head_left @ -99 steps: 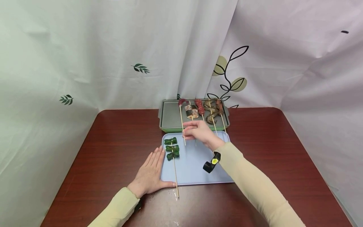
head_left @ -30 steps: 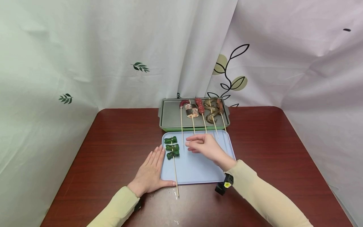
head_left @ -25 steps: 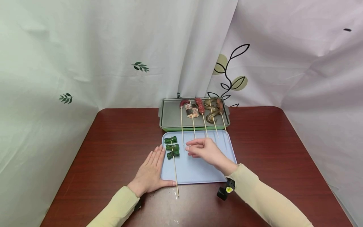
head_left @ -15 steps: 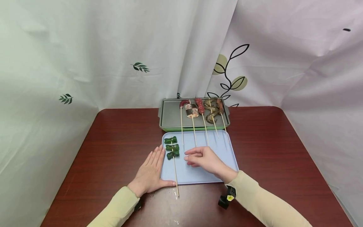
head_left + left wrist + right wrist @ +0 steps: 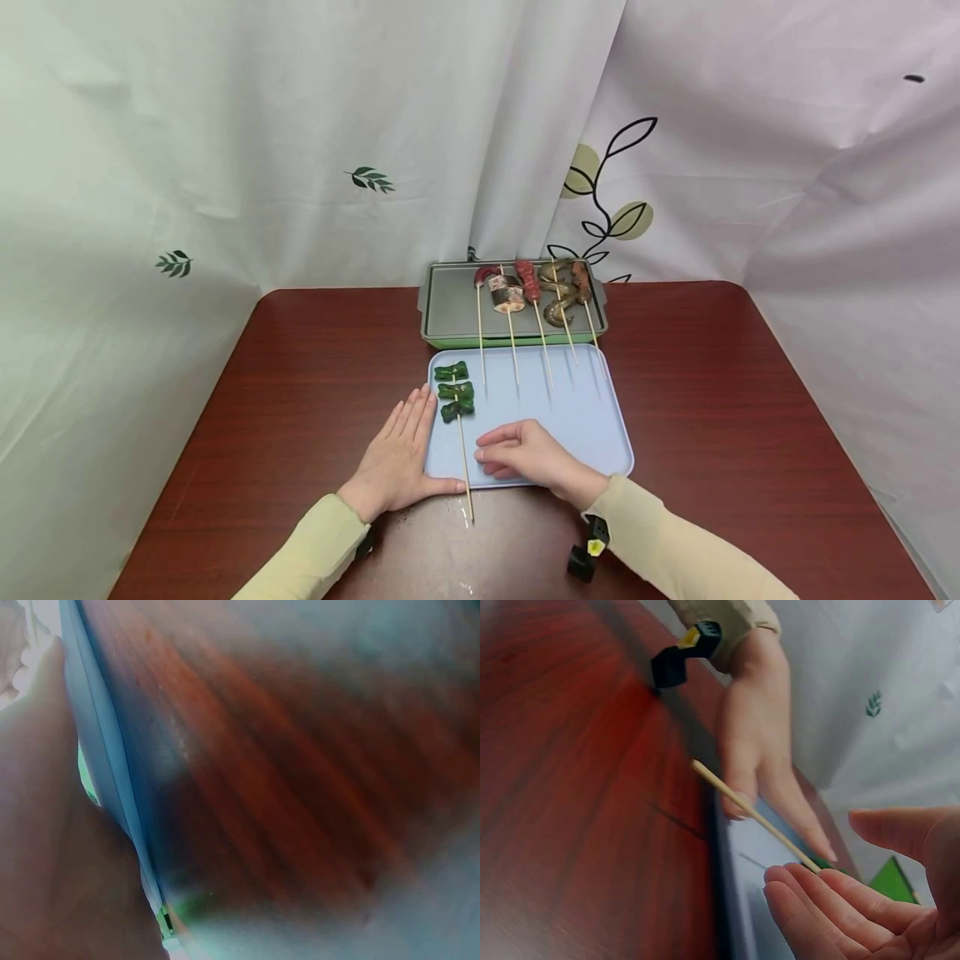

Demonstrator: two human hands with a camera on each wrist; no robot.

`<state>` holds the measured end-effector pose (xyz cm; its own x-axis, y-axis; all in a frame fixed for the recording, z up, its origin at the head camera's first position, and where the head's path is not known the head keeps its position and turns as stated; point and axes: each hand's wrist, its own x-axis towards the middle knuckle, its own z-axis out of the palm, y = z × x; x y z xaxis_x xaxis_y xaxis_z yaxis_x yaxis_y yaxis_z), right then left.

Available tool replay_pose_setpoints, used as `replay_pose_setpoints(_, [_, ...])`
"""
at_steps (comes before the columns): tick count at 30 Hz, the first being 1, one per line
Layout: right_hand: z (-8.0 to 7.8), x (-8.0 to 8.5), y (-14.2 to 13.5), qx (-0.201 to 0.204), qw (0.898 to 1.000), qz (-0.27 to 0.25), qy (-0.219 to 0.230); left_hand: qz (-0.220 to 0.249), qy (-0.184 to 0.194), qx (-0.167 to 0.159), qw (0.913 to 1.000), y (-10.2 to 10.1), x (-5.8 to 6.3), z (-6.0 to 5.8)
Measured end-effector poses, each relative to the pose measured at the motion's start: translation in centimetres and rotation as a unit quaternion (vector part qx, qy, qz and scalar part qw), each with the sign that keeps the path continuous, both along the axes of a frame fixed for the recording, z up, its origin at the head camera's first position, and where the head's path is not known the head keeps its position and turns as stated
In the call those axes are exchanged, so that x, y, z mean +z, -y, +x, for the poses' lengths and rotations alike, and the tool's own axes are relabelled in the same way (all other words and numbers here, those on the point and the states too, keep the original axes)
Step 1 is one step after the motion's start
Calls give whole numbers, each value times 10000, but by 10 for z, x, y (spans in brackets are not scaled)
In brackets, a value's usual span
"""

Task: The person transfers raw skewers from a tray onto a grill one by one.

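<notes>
Fingers spread, my left hand (image 5: 397, 458) rests along the left side of a pale blue tray (image 5: 547, 433), its thumb at the front edge. A skewer of folded green pepper pieces (image 5: 456, 392) lies on that tray, its stick (image 5: 757, 816) jutting past the front rim. My right hand (image 5: 521, 454) hovers over the tray's front, just right of that stick. In the right wrist view its fingers (image 5: 855, 900) are gently bent, thumb apart, with nothing between them. The left wrist view shows the left hand (image 5: 67, 825) against the tray's side.
Behind the tray stands a green griddle with a grey plate (image 5: 453, 312). Across it lie a dark red curled skewer (image 5: 486, 273), fish chunks (image 5: 507, 293), red meat (image 5: 528, 282), shrimp (image 5: 557, 292) and brown meat (image 5: 582, 282). Their sticks overhang the tray. White curtains (image 5: 337, 125) surround the wooden table (image 5: 315, 375).
The right hand has let go of the dark red curled skewer, which now lies on the griddle, and has come back toward the tray's front. The left hand has stayed in place.
</notes>
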<state>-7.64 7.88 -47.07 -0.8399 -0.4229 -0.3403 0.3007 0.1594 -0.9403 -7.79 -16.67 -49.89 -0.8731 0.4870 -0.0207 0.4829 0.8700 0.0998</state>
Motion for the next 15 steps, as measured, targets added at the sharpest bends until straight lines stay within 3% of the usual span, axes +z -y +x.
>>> replay_pose_setpoints(7, [5,-7,10,-46,9996,-166,231,-221,129,13,9997,-1,4,0])
replay_pose_setpoints(15, [3,-5,17,-29,9990,-265,369,-30,-60,-56,10000,0,3,1])
